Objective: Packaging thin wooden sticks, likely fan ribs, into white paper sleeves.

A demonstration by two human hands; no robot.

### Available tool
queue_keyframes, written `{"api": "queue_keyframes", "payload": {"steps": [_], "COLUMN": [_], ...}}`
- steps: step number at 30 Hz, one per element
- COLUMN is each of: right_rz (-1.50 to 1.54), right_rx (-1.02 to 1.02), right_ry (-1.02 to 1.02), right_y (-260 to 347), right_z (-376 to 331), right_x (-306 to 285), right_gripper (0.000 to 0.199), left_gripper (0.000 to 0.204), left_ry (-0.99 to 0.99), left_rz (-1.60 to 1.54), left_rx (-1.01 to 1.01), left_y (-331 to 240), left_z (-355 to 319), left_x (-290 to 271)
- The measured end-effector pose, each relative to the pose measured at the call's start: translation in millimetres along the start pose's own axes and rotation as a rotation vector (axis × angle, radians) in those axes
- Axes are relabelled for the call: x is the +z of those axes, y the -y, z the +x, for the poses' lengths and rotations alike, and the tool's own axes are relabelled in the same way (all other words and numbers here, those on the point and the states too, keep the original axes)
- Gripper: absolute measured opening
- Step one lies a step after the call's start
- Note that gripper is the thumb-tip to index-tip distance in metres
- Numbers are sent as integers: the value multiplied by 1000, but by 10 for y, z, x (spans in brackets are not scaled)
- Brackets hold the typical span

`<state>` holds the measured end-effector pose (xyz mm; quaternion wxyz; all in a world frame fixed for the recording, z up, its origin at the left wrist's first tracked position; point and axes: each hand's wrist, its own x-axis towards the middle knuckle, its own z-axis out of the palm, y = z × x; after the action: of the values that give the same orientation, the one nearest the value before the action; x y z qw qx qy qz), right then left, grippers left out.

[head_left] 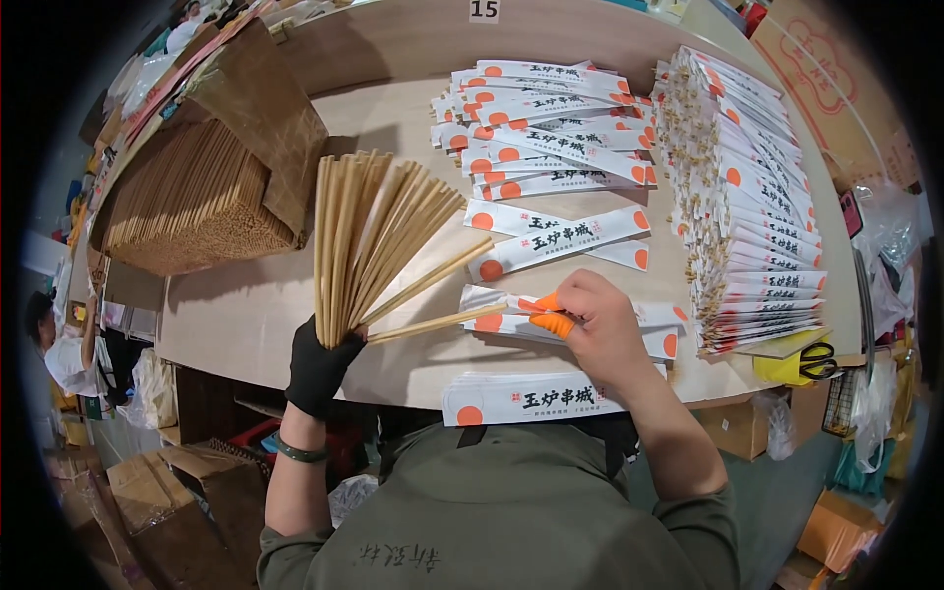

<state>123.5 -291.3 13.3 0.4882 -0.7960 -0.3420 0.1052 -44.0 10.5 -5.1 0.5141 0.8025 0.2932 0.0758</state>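
The only view, from the head camera, looks down on a person working with both hands at a pale table (231,320).

The left hand (329,366), in a black glove, is closed firmly around the lower ends of many wooden sticks (379,246), which fan upward over the table. Two lean apart from the rest, toward the right; the lower one reaches the near end of a white paper sleeve (484,298).

The right hand (602,323) is bare apart from orange finger covers (554,324). Thumb and finger are pinched together on that sleeve, with no gap I can see between them. The sleeve is just in front of the person, over other white sleeves (657,340). Whether the stick's tip is inside the paper or only lying over it, I cannot tell.

Nearest the person, a neat stack of sleeves (529,396) lies along the table edge. Beyond the hands lie two crossed sleeves (565,239), then a loose heap of more (551,128). A tall stack of sleeves (772,211) fills the right side, and a box packed with sticks (202,197) stands on the left.

From where I stand, the step in hand seems to be feeding sticks into a sleeve. The next move appears to call for a steady pinch that keeps the paper's mouth apart, with the tips lined up so they slide in without tearing it.
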Motion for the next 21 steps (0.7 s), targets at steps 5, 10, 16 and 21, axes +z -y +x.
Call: {"api": "queue_keyframes", "payload": {"steps": [5,10,16,21], "right_rz": [-187,-149,-379,-382], "right_rx": [-217,-126,-386,-369], "right_ry": [-37,-48,-400,-202], "right_y": [-32,46,165,163], "right_z": [-4,-4,157,190], "right_x": [-12,-25,47,-160], "right_gripper": [13,15,18,11], "left_gripper": [26,27,21,24], "left_ry": [-49,-41,-102,-183], "left_rz": [116,190,-162,56], "left_rx": [111,122,71,184], "left_y": [-88,-108,-244,-301], "left_z": [38,76,101,183], "left_x": [-67,-84,238,85]}}
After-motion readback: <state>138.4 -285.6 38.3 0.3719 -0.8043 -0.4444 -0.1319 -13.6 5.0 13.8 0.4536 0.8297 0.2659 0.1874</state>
